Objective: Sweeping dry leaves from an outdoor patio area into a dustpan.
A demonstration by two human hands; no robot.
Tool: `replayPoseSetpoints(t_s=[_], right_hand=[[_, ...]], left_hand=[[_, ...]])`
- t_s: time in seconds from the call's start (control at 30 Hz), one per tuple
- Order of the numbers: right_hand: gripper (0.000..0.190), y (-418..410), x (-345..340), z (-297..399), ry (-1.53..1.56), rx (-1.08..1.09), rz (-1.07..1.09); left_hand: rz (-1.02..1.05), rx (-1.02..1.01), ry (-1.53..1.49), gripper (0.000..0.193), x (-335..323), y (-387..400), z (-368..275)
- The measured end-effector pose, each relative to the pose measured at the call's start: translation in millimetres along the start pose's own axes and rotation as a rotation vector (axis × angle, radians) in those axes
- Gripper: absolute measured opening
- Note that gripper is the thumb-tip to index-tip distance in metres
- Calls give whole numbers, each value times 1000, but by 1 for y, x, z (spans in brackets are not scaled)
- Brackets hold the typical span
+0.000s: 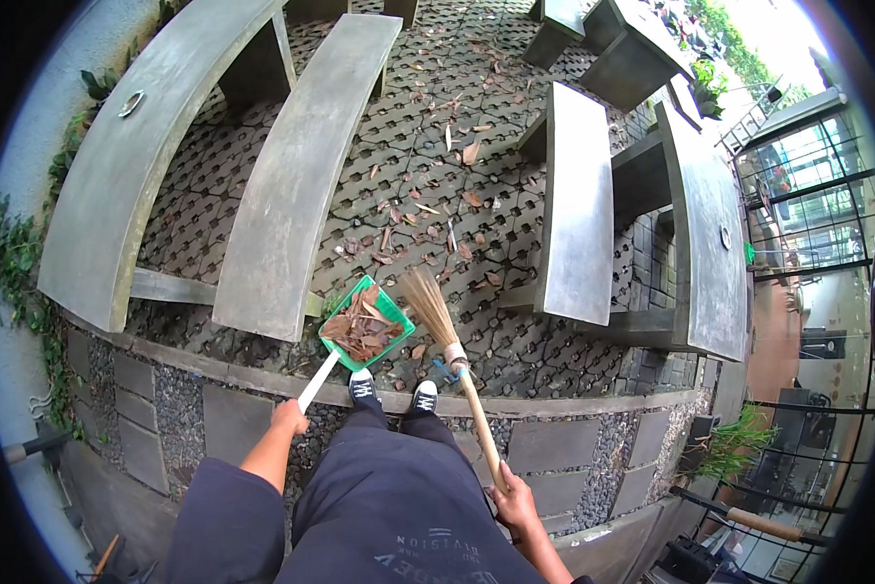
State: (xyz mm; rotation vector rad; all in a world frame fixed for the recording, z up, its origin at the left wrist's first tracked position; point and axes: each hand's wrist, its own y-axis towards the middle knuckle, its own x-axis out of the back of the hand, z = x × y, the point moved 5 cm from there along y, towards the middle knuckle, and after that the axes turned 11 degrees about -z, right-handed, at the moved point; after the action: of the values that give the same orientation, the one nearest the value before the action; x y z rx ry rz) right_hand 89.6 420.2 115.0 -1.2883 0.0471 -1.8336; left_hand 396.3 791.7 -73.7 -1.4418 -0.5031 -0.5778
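Observation:
My left hand [290, 417] grips the white handle of a green plastic dustpan [406, 328]. Brown dry leaves [362, 326] are heaped in its pan, which is held just beyond my shoes. In my right hand [514, 496] is the wooden handle of a bristle broom [437, 314], its bristles spread to the right of the dustpan, pointing away from me. A blue tie hangs where bristles and handle meet. Scattered fallen leaves [471, 153] lie on the patterned paving ahead.
A long grey bench [313, 168] and table [145, 139] stand on the left, another bench [577, 204] and table [707, 248] on the right. A low kerb [554, 406] crosses in front of pebbles and stone slabs. Creepers [13, 255] climb the left wall; a potted plant [744, 438] stands right.

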Motion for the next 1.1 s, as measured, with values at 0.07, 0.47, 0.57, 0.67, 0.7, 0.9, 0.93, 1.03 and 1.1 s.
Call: replayPoseSetpoints(t_s=[0.07, 0.47, 0.57, 0.67, 0.7, 0.9, 0.93, 1.03, 1.1], right_hand=[[59, 2, 1, -7, 38, -30, -64], [62, 7, 29, -57, 117, -152, -188], [61, -1, 36, -59, 126, -208, -154], [60, -7, 44, -59, 162, -364, -120], [60, -9, 45, -50, 170, -428, -70], [60, -23, 55, -56, 210, -532, 139], [60, -23, 56, -52, 189, -528, 190], [60, -18, 46, -57, 228, -549, 289], [60, -5, 31, -57, 232, -534, 349]], left_hand=[[7, -49, -66, 47, -11, -7, -1], [57, 27, -128, 44, -79, 20, -86], [3, 90, -131, 35, -95, 25, -74], [-23, -14, -186, 36, -98, 12, -78], [-40, -13, -198, 37, -102, 9, -68], [-83, -56, -367, 50, -85, -18, -44], [-103, -59, -387, 50, -83, -20, -37], [-135, -52, -422, 47, -60, -30, -36], [-158, -38, -432, 45, -52, -33, -34]])
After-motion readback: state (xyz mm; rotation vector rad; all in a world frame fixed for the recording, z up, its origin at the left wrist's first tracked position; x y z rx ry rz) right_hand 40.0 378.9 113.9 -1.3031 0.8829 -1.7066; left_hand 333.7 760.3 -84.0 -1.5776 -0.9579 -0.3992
